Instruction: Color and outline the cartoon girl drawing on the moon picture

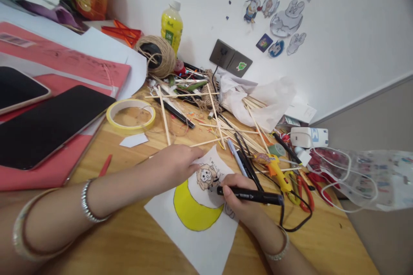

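Note:
A white sheet of paper point(200, 240) lies on the wooden table point(135, 245), showing a yellow crescent moon point(190, 212) and a small cartoon figure point(208, 176). My left hand point(176, 163) rests on the sheet's upper left corner, fingers curled down against it. My right hand point(240, 202) grips a black marker point(251, 196), its tip touching the paper just under the cartoon figure. Both wrists wear bracelets.
Wooden sticks point(226, 126), pens, a yellow glue gun point(275, 169) and red-handled pliers point(305, 189) clutter the far side. A yellow tape roll point(130, 115), twine ball point(156, 56), bottle point(171, 23), two phones point(48, 124) on pink folders point(48, 172) and a plastic bag point(371, 176) surround them.

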Available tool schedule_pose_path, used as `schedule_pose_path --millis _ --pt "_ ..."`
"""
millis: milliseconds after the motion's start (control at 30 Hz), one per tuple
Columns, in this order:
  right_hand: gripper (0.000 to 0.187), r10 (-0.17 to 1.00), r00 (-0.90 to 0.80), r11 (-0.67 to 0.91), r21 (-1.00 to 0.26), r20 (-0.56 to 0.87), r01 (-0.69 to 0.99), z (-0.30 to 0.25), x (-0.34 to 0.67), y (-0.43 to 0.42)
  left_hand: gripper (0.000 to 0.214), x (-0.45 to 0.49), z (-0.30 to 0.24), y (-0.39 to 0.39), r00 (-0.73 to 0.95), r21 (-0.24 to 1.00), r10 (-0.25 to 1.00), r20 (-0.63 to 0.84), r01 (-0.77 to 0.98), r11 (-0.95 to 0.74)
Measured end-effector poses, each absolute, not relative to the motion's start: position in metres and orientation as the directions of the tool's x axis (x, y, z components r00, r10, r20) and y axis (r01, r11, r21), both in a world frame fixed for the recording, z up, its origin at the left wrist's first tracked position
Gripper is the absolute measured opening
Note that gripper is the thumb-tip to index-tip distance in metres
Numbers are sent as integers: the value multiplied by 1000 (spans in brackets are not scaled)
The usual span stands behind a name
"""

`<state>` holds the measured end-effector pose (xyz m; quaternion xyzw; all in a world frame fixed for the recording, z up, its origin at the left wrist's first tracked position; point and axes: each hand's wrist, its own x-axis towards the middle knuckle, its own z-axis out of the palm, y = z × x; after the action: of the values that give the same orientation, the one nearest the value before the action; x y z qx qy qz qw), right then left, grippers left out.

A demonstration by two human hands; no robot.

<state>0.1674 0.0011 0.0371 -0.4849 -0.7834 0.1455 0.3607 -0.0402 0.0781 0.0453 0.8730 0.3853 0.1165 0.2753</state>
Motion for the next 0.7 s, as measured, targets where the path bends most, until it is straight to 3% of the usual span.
schedule_pose_path --millis 700 --pt "21 868 -283 482 -554 408 679 36 169 0 20 -41 44 79 685 546 729 10 607 -578"
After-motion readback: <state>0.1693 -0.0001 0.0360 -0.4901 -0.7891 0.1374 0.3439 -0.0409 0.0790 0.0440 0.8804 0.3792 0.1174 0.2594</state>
